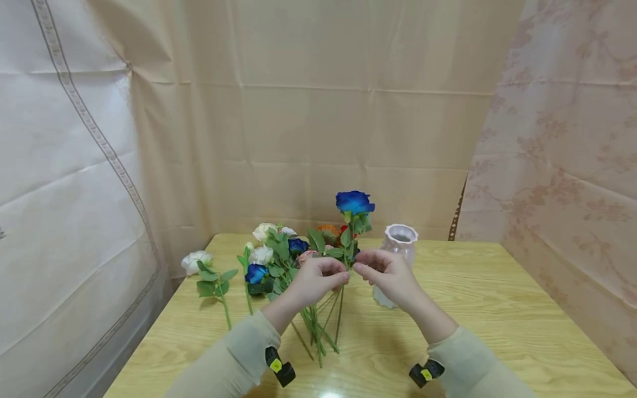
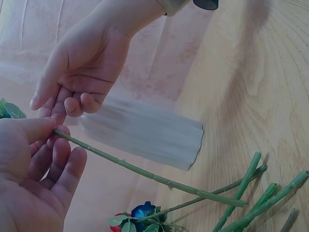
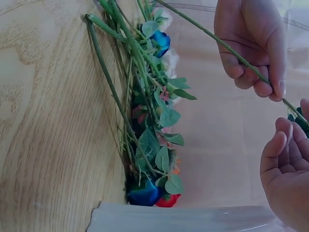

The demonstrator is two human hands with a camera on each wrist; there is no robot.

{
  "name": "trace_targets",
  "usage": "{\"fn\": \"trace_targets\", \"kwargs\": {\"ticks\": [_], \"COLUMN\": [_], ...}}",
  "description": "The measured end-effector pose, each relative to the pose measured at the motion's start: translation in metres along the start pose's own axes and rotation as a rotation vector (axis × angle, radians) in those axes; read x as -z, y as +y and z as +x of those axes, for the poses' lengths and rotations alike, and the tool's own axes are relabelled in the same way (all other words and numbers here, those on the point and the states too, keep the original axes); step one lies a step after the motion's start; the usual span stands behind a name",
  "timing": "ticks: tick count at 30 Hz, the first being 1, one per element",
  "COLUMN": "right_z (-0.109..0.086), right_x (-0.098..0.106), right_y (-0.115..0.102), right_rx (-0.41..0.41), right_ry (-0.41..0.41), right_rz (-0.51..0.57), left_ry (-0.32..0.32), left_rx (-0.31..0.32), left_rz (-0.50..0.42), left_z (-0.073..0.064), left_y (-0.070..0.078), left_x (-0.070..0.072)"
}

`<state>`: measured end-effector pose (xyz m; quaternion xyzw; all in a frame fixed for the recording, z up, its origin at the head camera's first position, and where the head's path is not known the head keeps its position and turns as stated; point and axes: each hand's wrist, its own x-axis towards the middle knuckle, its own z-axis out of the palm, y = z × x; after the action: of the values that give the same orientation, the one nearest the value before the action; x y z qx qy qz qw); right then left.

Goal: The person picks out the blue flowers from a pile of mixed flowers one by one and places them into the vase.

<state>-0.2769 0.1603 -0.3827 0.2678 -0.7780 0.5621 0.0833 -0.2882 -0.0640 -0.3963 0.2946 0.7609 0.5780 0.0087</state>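
Note:
An artificial blue rose [image 1: 354, 202] stands upright over the table, its long green stem [image 2: 145, 173] pinched between the thumb and fingers of my left hand [image 1: 320, 281]. Just right of that stem is my right hand [image 1: 393, 276], its fingers loosely bent close to the leaves below the bloom. In the right wrist view the right hand [image 3: 289, 166] has its fingertips beside the stem, without a grip on it. Behind the right hand stands a pale ribbed vase [image 1: 384, 299] with a scalloped rim, partly hidden by that hand.
Several artificial flowers lie heaped at the table's left and middle, including white roses [image 1: 261, 255], a dark blue rose [image 1: 297, 246] and an orange flower [image 1: 328, 229]. Their stems [image 1: 313, 326] point toward me. A separate white rose [image 1: 196, 262] lies at the left edge of the wooden table [image 1: 497, 320].

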Motion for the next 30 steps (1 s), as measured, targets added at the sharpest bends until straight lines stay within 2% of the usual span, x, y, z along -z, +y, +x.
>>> {"fn": "trace_targets", "kwargs": {"ticks": [13, 20, 30], "right_z": [-0.002, -0.003, 0.001], "right_x": [-0.003, -0.002, -0.001], "right_y": [0.003, 0.007, 0.005], "right_rx": [0.021, -0.003, -0.008], "right_ry": [0.027, 0.041, 0.045], "right_rz": [-0.020, -0.022, -0.022], "left_ry": [-0.006, -0.022, -0.019], "left_rx": [0.057, 0.093, 0.063], "left_rz": [-0.008, 0.005, 0.026], "left_z": [-0.001, -0.002, 0.002], "left_y": [0.001, -0.001, 0.000], "left_x": [-0.011, -0.016, -0.018]}}
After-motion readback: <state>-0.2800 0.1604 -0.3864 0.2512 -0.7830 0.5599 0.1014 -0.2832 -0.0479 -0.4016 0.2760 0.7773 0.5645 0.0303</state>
